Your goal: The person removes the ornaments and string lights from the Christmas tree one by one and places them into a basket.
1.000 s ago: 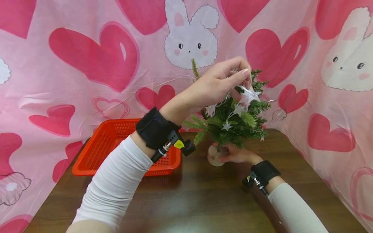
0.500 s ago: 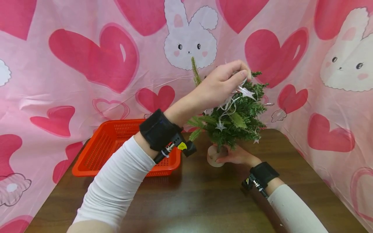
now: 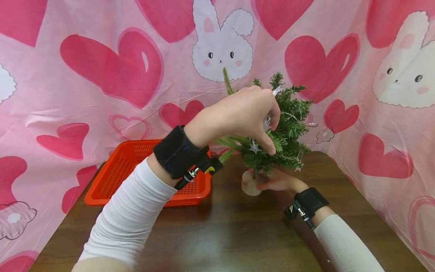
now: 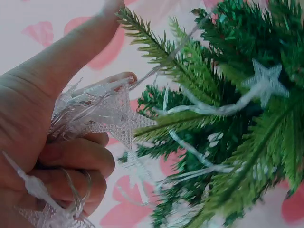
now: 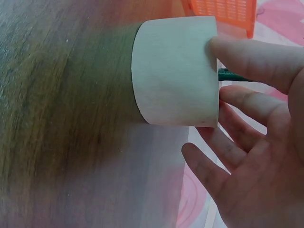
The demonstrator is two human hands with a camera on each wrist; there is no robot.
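Observation:
A small artificial Christmas tree (image 3: 292, 121) stands on a pale round base (image 5: 175, 71). At its left side my left hand (image 3: 242, 113) is raised, thumb spread downward. In the left wrist view its curled fingers hold a bundle of string lights (image 4: 116, 118) with clear plastic stars. Part of the string runs from the palm to the branches, where a star (image 4: 265, 84) hangs. Low down, my right hand (image 3: 283, 182) grips the base at its upper rim, the thumb on one side and fingers on the other, around the green trunk (image 5: 232, 75).
An orange perforated plastic basket (image 3: 117, 160) sits left of the tree, partly behind my left forearm. Both stand on a dark wooden table (image 3: 238, 234). A pink cloth (image 3: 183, 71) with hearts and rabbits hangs behind and at the sides.
My left hand has come down and slightly left from the treetop, its thumb now parted from the fingers. The upper branches show more. My right hand stays at the base.

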